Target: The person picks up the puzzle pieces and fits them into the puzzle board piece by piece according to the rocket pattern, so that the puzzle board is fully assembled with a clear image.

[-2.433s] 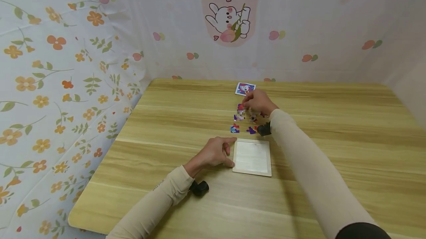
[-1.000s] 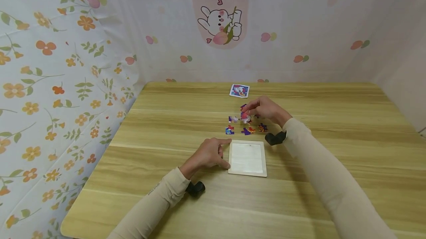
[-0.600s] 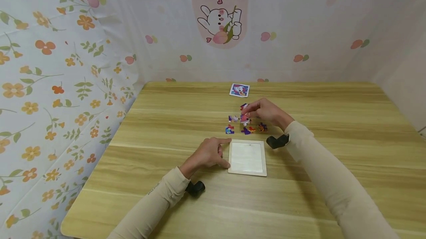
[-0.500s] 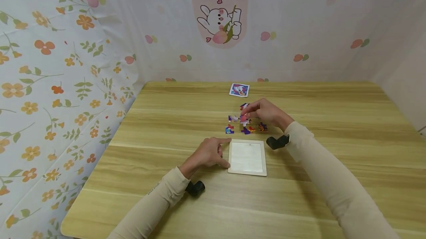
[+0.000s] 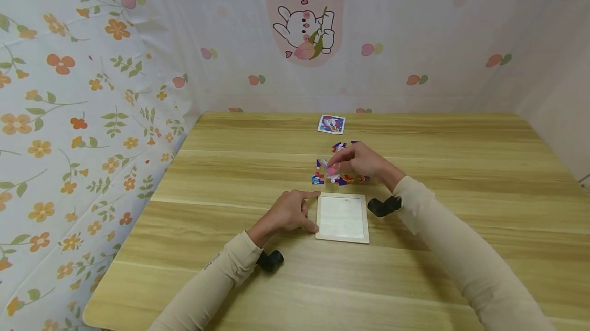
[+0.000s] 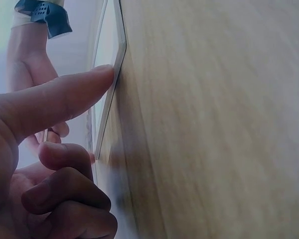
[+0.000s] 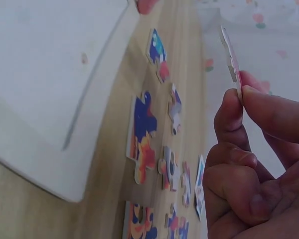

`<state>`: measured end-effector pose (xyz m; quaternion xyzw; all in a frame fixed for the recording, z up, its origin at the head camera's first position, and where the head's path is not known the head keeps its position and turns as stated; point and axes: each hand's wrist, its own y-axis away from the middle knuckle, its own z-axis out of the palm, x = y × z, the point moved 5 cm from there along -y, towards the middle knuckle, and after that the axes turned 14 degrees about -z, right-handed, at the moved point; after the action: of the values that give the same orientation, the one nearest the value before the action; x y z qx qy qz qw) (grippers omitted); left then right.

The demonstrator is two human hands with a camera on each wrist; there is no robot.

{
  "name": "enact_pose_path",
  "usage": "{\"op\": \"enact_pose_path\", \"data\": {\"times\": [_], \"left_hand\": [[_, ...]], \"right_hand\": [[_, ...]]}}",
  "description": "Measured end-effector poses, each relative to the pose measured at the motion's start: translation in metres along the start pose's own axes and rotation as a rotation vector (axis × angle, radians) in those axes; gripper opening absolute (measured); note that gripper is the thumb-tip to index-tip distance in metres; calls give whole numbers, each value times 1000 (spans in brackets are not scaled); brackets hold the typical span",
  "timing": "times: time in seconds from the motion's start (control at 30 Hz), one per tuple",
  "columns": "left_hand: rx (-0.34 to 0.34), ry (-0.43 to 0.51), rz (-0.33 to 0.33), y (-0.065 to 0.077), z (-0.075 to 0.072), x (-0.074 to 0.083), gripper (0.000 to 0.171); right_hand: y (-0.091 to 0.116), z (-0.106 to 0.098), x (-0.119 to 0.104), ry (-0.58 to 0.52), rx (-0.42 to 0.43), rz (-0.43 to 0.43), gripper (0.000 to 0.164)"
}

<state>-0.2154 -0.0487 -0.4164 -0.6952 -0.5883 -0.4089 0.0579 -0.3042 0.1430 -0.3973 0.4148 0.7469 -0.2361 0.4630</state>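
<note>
My right hand (image 5: 361, 163) pinches a jigsaw puzzle piece (image 5: 333, 172) between thumb and fingertips, just above several loose pieces. In the right wrist view, the held piece (image 7: 230, 56) appears nearly edge-on, raised off the table. My left hand (image 5: 289, 212) rests at the left side of a square wooden puzzle tray (image 5: 343, 241), its straight index finger at the upper left corner. The straight thumb (image 6: 74, 94) touches the tray's edge, while the other fingers curl in. Beyond the tray lie loose pieces, including a blue-and-red one (image 5: 317, 179) and a purple-and-orange one (image 7: 143, 124).
A small picture card (image 5: 331, 124) lies behind the pieces, near the table's back edge. The wooden table (image 5: 230, 177) meets a patterned cloth (image 5: 392, 23) at the back, with a floral cloth (image 5: 92, 141) at the left. A black wrist camera (image 5: 271, 261) sits under the left wrist.
My right hand has lifted a pink-and-white piece from the far rows and brought it nearer the tray and slightly left. My left hand stays at the tray's edge; the head view has shifted slightly.
</note>
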Motion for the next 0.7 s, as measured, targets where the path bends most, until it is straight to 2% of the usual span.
{"op": "enact_pose_path", "data": {"times": [0.4,0.7], "left_hand": [[2,9,-10,0,0,-1,85],[5,5,-15,-1,0,-1,86]], "right_hand": [[10,25,-8,38,-67,-71,22],[17,37,-13,92,-64,-90,22]]}}
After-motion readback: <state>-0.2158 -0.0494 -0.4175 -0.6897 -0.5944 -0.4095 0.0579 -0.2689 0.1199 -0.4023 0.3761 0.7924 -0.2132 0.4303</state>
